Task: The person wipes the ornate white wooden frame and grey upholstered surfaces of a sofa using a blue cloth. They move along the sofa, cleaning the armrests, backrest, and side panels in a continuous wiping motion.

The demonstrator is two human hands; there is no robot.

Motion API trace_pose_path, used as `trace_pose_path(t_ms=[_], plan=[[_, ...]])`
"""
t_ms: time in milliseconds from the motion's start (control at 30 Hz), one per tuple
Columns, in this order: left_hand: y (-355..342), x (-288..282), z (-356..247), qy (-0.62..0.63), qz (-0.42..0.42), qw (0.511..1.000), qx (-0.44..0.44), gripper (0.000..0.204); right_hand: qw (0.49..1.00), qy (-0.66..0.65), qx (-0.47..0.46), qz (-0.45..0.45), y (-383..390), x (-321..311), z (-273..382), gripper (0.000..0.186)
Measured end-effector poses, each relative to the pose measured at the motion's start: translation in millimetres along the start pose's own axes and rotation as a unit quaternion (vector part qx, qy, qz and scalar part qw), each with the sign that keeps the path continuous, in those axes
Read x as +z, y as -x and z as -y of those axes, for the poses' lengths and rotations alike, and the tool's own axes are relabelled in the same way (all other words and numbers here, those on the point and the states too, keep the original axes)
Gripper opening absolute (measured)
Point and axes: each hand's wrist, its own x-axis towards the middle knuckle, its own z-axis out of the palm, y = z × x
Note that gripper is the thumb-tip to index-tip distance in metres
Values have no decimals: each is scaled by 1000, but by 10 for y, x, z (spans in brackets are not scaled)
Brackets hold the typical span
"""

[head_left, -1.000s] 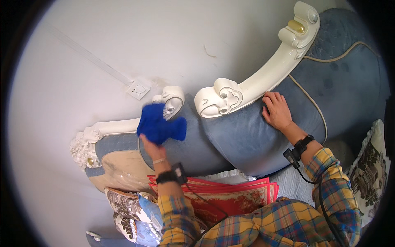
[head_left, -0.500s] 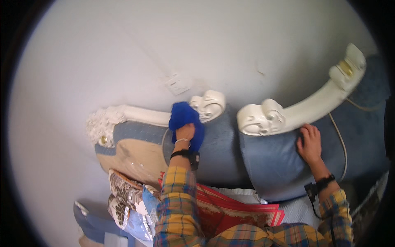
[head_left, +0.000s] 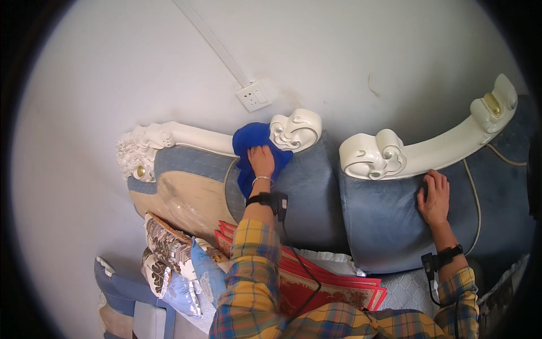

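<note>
Nearest, between the yellow-and-blue plaid sleeves (head_left: 254,257), lies a stack of flat red floral-patterned pieces (head_left: 344,287), with a pale grey quilted cover (head_left: 412,285) to its right and brown-and-white patterned cushions (head_left: 169,243) to its left. Beyond these, on the right, the right hand (head_left: 435,200) rests palm down on smooth grey-blue velvety upholstery (head_left: 378,226), its fingers loosely bent and grasping nothing, the tips by the lower edge of a glossy white curved rail with scrolled ends (head_left: 443,151). On the left, the left hand (head_left: 261,162) presses onto a bright blue soft fabric cloth (head_left: 252,134); its fingers bend over the top, but whether they pinch a fold cannot be told. The cloth lies bunched over the left white rail (head_left: 200,137), just beside and touching its carved scroll end (head_left: 299,130), with part hanging nearer than the wrist. It looks light, limp and unbreakable, so it should follow the fingers and mould to curves; a bunched middle fold would give the surest hold, as loose edges would flop. The rails look hard, rigid and slick, their carved relief being the likelier part to chip. Farthest, a white wall socket (head_left: 254,96) sits on the pale wall (head_left: 141,56).
</note>
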Motion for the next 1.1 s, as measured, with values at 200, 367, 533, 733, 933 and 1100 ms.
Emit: trace_pose_path(t_ms=[200, 367, 533, 733, 933, 1100], plan=[[616, -275, -470, 70, 78, 993, -62, 37, 1000, 18, 5, 0, 7, -10, 29, 31], [960, -416, -939, 94, 49, 994, -4, 35, 1000, 0, 2, -19, -19, -49, 60, 33], [1107, -311, -1203, 149, 20, 986, 78, 35, 1000, -23, 21, -1, 1, -151, 29, 31], [1402, -116, -1449, 187, 71, 979, 25, 28, 998, -28, 19, 47, -40, -177, -2, 30], [1924, -483, -1508, 294, 122, 947, -30, 37, 1000, -18, -19, 2, 90, -90, -14, 38], [2897, -1158, -1681, 346, 287, 892, -46, 48, 999, -24, -15, -34, 72, -2, -49, 37]])
